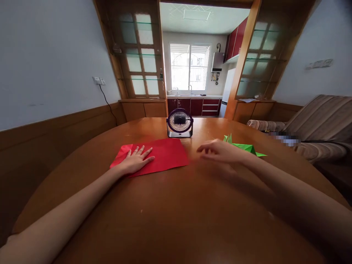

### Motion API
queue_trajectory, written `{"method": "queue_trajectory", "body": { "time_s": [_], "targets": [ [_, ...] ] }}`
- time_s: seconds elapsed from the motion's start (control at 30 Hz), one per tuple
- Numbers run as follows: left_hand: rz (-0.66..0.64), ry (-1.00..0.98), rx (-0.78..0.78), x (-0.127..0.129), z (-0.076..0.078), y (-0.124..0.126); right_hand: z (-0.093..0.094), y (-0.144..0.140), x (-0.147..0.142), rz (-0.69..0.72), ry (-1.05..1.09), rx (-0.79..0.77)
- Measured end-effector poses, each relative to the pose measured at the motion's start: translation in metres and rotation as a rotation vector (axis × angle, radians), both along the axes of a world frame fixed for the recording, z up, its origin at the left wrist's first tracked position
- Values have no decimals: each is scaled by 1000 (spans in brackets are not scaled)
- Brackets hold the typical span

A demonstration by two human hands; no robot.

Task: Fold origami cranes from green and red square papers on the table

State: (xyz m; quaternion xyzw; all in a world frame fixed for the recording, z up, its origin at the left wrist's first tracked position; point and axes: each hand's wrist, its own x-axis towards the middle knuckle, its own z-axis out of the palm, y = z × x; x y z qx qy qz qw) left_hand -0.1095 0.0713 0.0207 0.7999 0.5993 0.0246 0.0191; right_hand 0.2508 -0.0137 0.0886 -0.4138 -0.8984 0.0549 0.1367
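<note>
A red sheet of paper [165, 156] lies flat on the round wooden table [176, 212]. My left hand [136, 159] rests palm down on the sheet's left part, fingers spread. My right hand [217, 151] hovers just right of the sheet's right edge, fingers loosely curled, holding nothing. A folded green paper figure [244, 147] sits right behind my right hand.
A small dark desk fan [179, 123] stands on the table beyond the red sheet, facing me. A striped sofa [316, 124] is at the right. Wood-panelled wall runs along the left; a kitchen doorway opens behind the table.
</note>
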Motion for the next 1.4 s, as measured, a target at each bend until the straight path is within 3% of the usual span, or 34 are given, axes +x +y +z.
{"method": "queue_trajectory", "body": {
  "time_s": [0.1, 0.17, 0.23, 0.37, 0.43, 0.53, 0.6, 0.7, 0.8, 0.9, 1.1, 1.4],
  "targets": [
    [-82, -14, -70, 1, -9, 4, 13, 18, 35, -408, -68, 378],
    [-125, -43, -80, -3, -11, 6, 12, 31, 59, -592, -150, 421],
    [-152, -64, -69, -6, -10, 6, 7, 42, 78, -695, -204, 352],
    [-208, -71, 126, -2, -2, 0, 0, 55, 91, -567, -66, 134],
    [-247, -121, 269, 8, 4, -9, 1, 55, 82, -476, 174, 53],
    [-297, -365, 369, 35, 10, -27, -2, 48, 53, -309, 639, -238],
    [-315, -636, 262, 59, 10, -41, -12, 42, 27, -188, 828, -363],
    [-308, -995, -7, 94, 3, -59, -36, 35, -11, -126, 1012, -471],
    [-310, -1196, -223, 116, -6, -68, -63, 30, -36, -10, 1185, -526],
    [-224, -1363, -365, 120, -12, -70, -80, 26, -45, 31, 1297, -586],
    [-100, -1486, -488, 115, -11, -67, -84, 18, -44, 19, 1440, -745],
    [-242, -1513, -473, 114, -12, -73, -90, 14, -46, -35, 1306, -639]
  ]
}}
